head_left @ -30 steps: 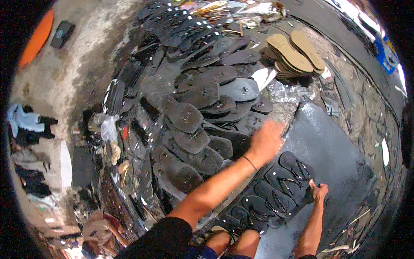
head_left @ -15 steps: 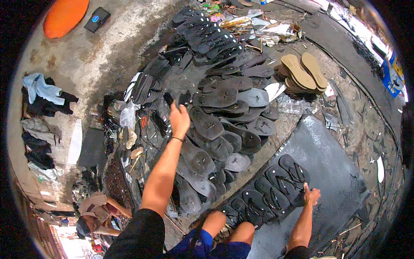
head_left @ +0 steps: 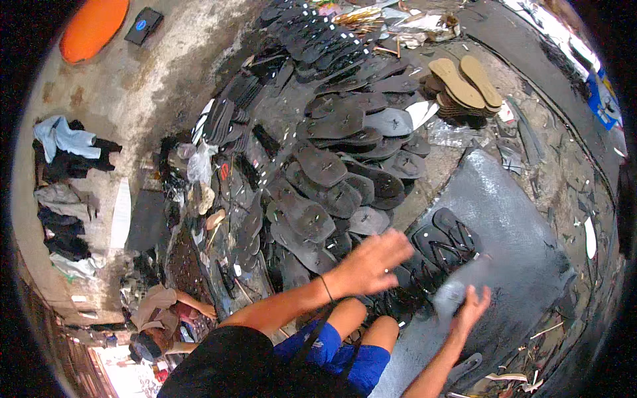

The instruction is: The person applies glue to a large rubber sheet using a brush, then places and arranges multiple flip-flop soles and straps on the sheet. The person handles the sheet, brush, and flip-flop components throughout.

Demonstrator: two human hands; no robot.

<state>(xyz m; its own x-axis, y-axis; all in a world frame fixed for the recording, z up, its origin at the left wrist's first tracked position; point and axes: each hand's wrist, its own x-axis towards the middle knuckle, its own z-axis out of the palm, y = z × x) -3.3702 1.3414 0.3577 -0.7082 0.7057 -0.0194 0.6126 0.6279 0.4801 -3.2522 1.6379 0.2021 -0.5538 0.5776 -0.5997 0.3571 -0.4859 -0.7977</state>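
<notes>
My left hand [head_left: 375,265] reaches across above my knees, palm down, its fingers stretched out and slightly smeared by motion. It is close to a row of black flip-flops with straps [head_left: 446,239] on a large grey-black sheet [head_left: 514,232]. My right hand [head_left: 470,310] is over the sheet, thumb and fingers apart. Just beside its fingertips is a blurred grey sole [head_left: 458,292]; I see no grip on it. Part of another dark sole [head_left: 464,369] shows by my right forearm. Strapless black soles [head_left: 332,179] lie in a big heap ahead of my left hand.
Tan soles [head_left: 464,86] are stacked at the far right. More black footwear [head_left: 318,40] lies in rows at the back. Cloths [head_left: 63,142], an orange disc [head_left: 93,30] and a dark box [head_left: 143,26] lie at left. Another person [head_left: 156,318] works at the lower left.
My left hand has come back from the far heap, down and right to beside the flip-flops. My right hand has moved slightly down and left; a blurred grey sole now shows next to it.
</notes>
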